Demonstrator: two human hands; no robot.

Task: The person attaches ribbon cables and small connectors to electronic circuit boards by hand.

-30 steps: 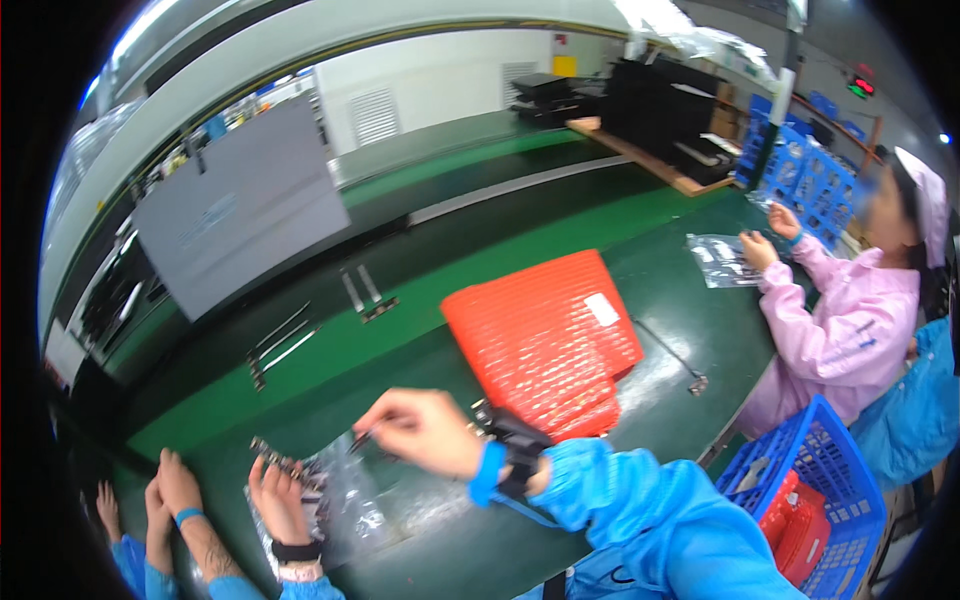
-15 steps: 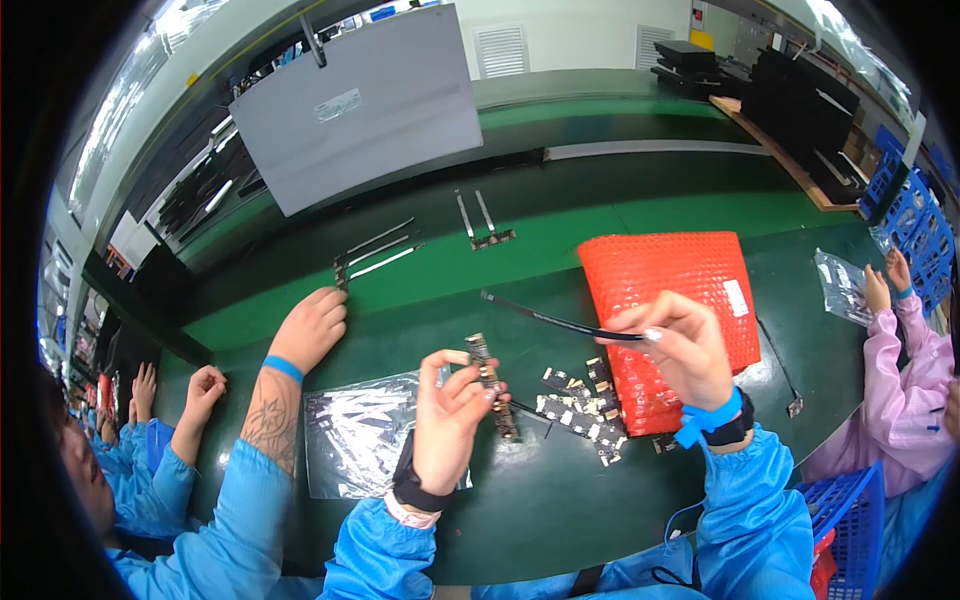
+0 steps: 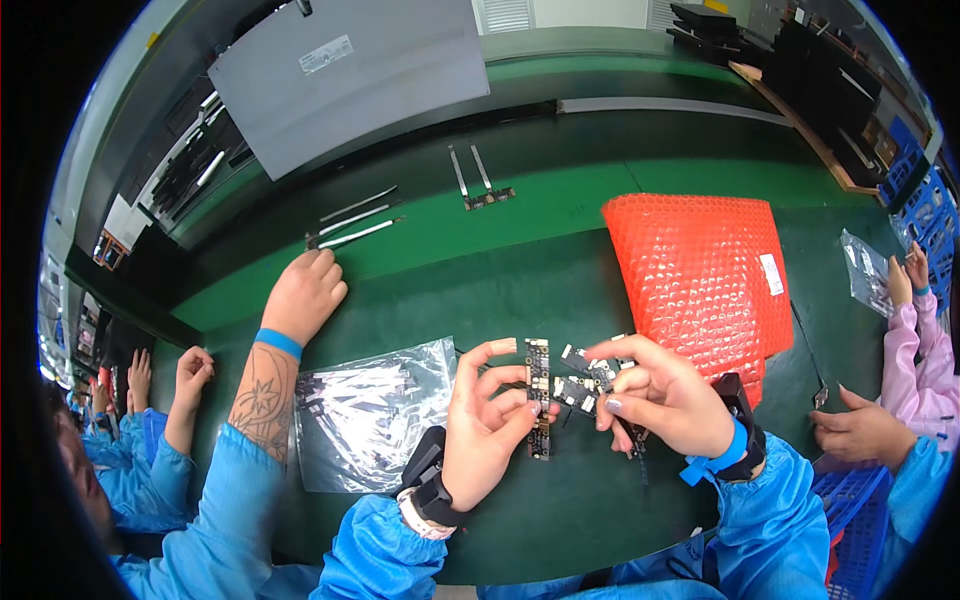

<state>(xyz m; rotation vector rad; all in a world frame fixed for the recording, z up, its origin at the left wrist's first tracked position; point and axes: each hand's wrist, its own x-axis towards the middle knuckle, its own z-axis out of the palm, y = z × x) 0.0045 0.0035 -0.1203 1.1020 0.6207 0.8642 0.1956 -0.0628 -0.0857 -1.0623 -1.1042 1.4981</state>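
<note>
Left hand (image 3: 485, 425) pinches slim circuit board (image 3: 538, 372)

It is held just left of the small boards (image 3: 575, 392), near the red bubble-wrap package (image 3: 695, 280). The right hand (image 3: 675, 405) pinches what looks like a dark cable (image 3: 641, 462), though blurred.

A red bubble-wrap package (image 3: 690, 275) lies on the green table (image 3: 540, 530); a grey panel (image 3: 370, 85) rises beyond, leftward.

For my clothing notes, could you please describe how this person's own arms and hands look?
Both sleeves are shiny blue. The left hand wears a black band and a pale band; the right hand, a blue strap and black wristband.
</note>
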